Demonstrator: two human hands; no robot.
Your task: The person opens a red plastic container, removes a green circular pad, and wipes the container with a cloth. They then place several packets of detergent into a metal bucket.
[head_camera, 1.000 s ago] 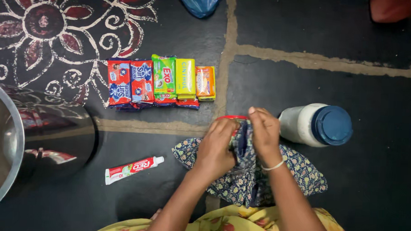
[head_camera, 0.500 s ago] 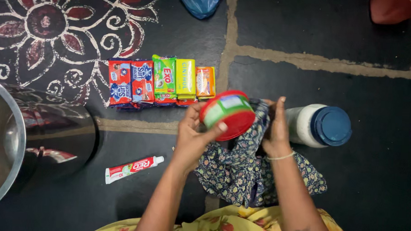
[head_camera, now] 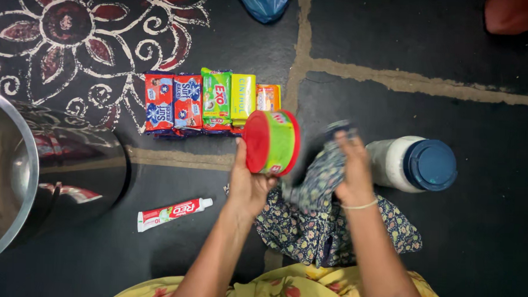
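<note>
Since half a second ago the round green tub with red rims has swung left and tipped on its side, clear of the floral cloth bag. The left hand grips it from below, fingers curled round its red base, just in front of the row of soap packets. The right hand, blurred, clutches the bag's bunched top beside the white jar with a blue lid. A toothpaste box lies on the floor.
</note>
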